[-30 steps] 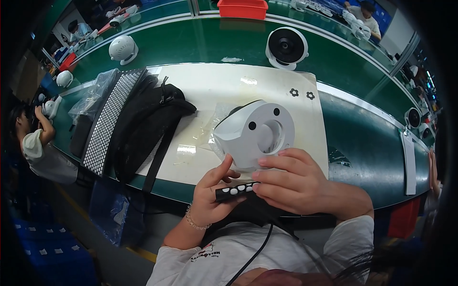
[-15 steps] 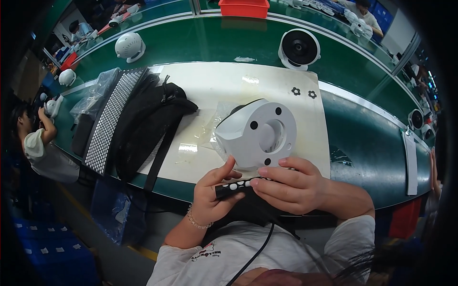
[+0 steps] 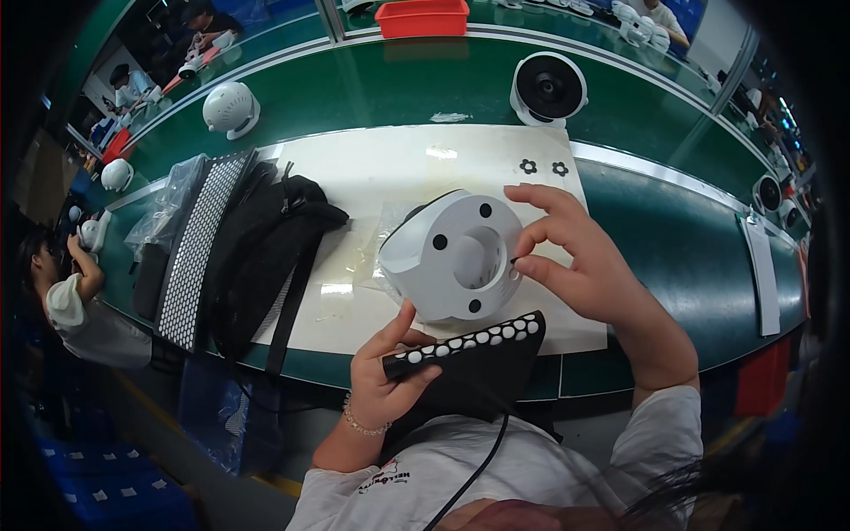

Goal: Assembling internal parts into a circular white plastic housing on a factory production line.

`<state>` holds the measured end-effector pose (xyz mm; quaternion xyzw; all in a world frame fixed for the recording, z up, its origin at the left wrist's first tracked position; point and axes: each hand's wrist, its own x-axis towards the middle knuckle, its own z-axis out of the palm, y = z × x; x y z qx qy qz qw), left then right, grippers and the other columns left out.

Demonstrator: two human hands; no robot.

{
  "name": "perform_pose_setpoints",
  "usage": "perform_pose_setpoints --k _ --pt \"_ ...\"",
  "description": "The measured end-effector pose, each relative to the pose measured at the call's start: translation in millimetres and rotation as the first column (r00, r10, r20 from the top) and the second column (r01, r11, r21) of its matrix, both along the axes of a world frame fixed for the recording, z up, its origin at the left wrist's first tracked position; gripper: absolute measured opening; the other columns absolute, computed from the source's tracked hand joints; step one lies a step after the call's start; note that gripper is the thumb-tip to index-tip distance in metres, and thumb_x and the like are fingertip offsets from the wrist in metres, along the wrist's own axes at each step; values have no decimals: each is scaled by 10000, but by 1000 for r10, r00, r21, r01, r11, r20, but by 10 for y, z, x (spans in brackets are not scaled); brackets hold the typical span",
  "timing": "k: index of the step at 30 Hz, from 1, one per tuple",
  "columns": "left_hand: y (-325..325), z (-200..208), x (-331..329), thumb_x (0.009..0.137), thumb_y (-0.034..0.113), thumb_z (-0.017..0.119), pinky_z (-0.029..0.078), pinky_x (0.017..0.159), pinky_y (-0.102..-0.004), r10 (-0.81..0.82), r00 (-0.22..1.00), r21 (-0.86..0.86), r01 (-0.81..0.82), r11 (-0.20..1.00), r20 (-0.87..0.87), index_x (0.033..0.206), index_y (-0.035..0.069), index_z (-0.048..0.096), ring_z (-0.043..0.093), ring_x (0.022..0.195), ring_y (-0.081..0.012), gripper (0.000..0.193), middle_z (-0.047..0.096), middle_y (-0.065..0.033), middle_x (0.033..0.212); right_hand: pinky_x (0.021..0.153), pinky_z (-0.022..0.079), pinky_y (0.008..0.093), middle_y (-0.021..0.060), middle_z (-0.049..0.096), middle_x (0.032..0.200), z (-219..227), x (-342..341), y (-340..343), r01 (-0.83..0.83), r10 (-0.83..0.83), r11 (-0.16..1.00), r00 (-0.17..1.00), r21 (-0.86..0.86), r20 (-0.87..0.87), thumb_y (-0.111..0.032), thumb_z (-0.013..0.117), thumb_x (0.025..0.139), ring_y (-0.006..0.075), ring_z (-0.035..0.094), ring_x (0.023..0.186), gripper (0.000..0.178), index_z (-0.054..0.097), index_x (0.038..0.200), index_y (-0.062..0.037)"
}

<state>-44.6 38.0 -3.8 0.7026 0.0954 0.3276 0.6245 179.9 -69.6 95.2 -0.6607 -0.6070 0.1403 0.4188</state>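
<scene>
Right hand (image 3: 589, 270) pinches one black dot (image 3: 513, 261) (three more on one base (image 3: 414, 267)).

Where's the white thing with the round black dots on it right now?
In the head view, the white device is near the middle, on the pale mat, right of the black bag and just left of the right hand.

Can read just one short line of dark lettering (image 3: 386, 483), beside a small red graphic (image 3: 390, 465), across the white shirt (image 3: 469, 460).
</scene>
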Motion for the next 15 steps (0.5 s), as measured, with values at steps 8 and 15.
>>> perform_pose_setpoints --k 8,15 --pt "78 -26 -60 687 14 688 470 704 -272 -10 999 15 9 1000 44 923 -95 587 599 786 -180 280 425 -204 1266 978 252 392 136 410 1279 37 4 14 -94 101 988 994 -120 47 -109 618 739 306 328 1213 71 606 805 -85" --pt "82 23 -59 684 12 688 466 700 -264 1 1000 -56 -1 998 -2 910 -99 590 598 778 -172 270 419 -207 1271 970 290 377 135 412 1281 80 2 21 -84 103 987 985 -136 141 -76 650 688 287 365 1199 72 599 738 -67"
